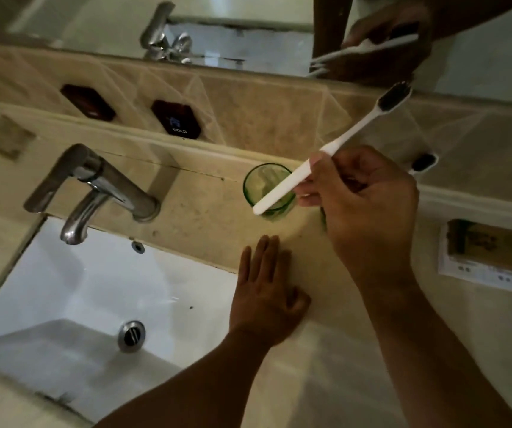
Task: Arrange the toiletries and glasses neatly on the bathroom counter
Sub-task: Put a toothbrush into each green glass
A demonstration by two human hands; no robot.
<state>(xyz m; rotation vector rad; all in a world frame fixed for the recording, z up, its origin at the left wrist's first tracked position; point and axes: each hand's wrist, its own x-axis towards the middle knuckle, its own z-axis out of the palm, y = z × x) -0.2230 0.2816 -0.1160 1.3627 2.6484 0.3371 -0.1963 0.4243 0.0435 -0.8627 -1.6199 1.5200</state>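
Beige marble counter (205, 217), white sink (72, 291), right hand (369, 208) grip holding toothbrush (335, 146), left hand (267, 291) flat, fingers spread.

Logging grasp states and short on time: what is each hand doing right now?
Left hand: open, flat on the counter, holding nothing.
Right hand: closed on the white toothbrush, handle end over the green glass.

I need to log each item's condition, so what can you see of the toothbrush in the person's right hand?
The toothbrush has a slim white handle that looks like plastic and a head of dark bristles at its upper end. It is tilted, head up to the right, near the mirror's edge. The right hand pinches its lower handle. Its bare bottom end shows in front of the green glass on the counter; whether it touches the glass cannot be told.
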